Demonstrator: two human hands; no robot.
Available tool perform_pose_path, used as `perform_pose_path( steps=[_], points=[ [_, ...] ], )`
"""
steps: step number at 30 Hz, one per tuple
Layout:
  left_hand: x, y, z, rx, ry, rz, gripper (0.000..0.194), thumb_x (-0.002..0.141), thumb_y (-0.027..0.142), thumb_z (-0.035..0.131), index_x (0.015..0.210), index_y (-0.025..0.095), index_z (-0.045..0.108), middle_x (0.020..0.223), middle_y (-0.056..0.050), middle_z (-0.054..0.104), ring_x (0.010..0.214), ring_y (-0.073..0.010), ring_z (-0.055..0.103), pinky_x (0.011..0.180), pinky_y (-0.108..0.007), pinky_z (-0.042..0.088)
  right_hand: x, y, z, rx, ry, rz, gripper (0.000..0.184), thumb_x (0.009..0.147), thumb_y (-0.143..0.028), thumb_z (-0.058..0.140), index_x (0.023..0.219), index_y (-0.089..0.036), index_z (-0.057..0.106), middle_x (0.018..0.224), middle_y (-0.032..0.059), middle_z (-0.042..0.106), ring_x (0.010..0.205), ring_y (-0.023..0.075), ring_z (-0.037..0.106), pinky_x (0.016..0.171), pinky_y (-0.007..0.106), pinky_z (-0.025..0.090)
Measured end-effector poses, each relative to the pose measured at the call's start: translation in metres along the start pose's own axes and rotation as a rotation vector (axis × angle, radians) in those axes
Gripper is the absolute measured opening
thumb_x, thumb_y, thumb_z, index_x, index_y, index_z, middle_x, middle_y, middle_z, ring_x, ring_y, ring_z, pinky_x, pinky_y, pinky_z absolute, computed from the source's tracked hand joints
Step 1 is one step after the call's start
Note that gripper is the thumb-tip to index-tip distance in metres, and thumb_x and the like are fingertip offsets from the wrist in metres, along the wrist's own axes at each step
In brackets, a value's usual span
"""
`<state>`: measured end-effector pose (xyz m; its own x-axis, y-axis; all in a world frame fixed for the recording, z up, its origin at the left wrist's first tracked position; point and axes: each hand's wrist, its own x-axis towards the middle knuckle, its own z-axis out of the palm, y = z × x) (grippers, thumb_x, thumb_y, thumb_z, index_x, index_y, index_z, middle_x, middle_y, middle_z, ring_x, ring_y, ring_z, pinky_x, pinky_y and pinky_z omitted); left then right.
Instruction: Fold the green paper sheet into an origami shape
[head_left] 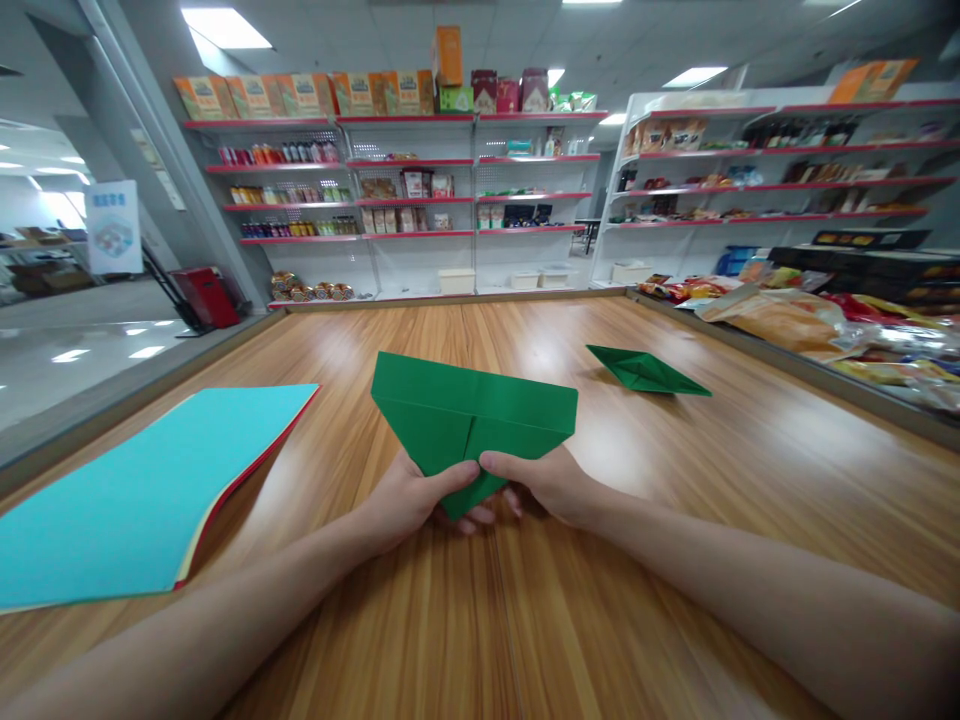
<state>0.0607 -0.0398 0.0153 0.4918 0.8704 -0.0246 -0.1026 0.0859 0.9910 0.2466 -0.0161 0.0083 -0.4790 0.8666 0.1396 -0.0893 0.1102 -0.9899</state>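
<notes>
Two bare hands meet over the wooden surface, gripping one folded green paper between them. It sits near the middle of the view, tilted so that its broad, banded edge is farther away and its lower part tapers to a point toward the person. The left hand pinches it from the left and the right hand from the right; both thumbs press on the upper face, their tips close together near the centre line, while the other fingers curl underneath, partly hidden by the sheet. A short vertical seam runs up from between the thumbs to the crease below the band.

Farther off to the right, a second green folded piece lies on the surface, pointed at both ends. To the left rests a stack of coloured sheets, light blue on top, with red and cream edges showing.
</notes>
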Motion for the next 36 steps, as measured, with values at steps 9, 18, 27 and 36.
perform_pose_path(
  steps=[9,18,27,36],
  points=[
    [-0.004,0.001,0.006,-0.032,0.03,-0.034,0.039,0.079,0.041,0.069,0.099,0.007,0.066,0.086,-0.016,0.073,0.068,-0.0252,0.073,0.051,-0.026,0.057,0.001,-0.001,-0.003,0.005,-0.017,-0.021,0.035,0.076,-0.043,0.068,0.062,-0.014,0.056,0.049,-0.002,0.055,0.036,0.0067,0.045,0.031,0.018,0.033],
    [-0.01,0.005,0.001,-0.093,0.144,-0.09,0.035,0.079,0.036,0.071,0.097,0.007,0.064,0.082,-0.015,0.073,0.057,-0.0222,0.071,0.043,-0.022,0.054,0.012,0.0,-0.03,0.12,0.158,-0.145,0.031,0.072,-0.037,0.075,0.064,-0.013,0.057,0.055,-0.0015,0.057,0.035,0.008,0.05,0.03,0.019,0.038],
    [-0.003,0.003,0.007,-0.086,0.212,0.049,0.033,0.082,0.039,0.067,0.093,0.008,0.062,0.074,-0.011,0.072,0.052,-0.0193,0.069,0.043,-0.022,0.052,0.004,-0.002,-0.003,0.217,-0.097,0.094,0.042,0.078,-0.05,0.065,0.066,-0.011,0.057,0.053,-0.0008,0.057,0.033,0.007,0.049,0.029,0.016,0.033],
    [-0.004,0.001,0.008,0.01,-0.046,-0.129,0.046,0.078,0.057,0.062,0.074,0.011,0.061,0.055,-0.008,0.068,0.041,-0.0166,0.064,0.036,-0.019,0.047,-0.001,0.002,-0.003,0.18,-0.098,0.116,0.042,0.077,-0.05,0.067,0.064,-0.011,0.056,0.049,-0.001,0.056,0.034,0.0058,0.046,0.03,0.015,0.032]
  ],
)
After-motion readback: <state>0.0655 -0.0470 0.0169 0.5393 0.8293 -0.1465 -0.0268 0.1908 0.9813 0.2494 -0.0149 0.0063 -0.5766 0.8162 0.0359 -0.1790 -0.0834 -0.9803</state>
